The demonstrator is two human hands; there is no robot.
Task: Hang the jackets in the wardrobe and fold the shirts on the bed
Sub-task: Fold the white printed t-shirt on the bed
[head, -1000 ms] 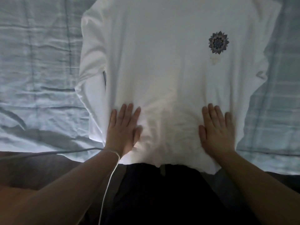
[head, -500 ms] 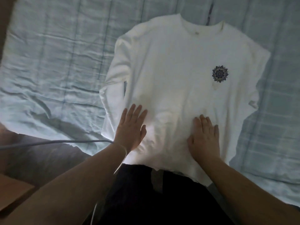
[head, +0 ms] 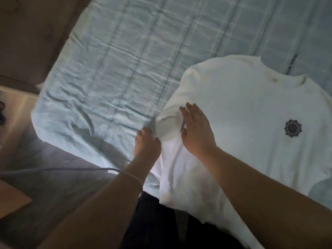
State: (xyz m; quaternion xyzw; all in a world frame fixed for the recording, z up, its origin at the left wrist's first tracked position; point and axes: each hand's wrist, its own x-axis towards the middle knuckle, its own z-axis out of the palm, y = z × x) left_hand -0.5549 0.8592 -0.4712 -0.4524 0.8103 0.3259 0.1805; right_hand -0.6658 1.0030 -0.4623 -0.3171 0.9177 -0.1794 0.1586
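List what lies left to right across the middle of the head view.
floor → sheet → left hand → right hand → emblem on the shirt

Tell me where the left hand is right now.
In the head view, the left hand sits lower centre, fingers curled on the sleeve edge of the white shirt, just left of the flat right hand.

Left grip (head: 147,143) curled on the shirt (head: 242,108) edge, right grip (head: 196,131) flat, fingers straight.
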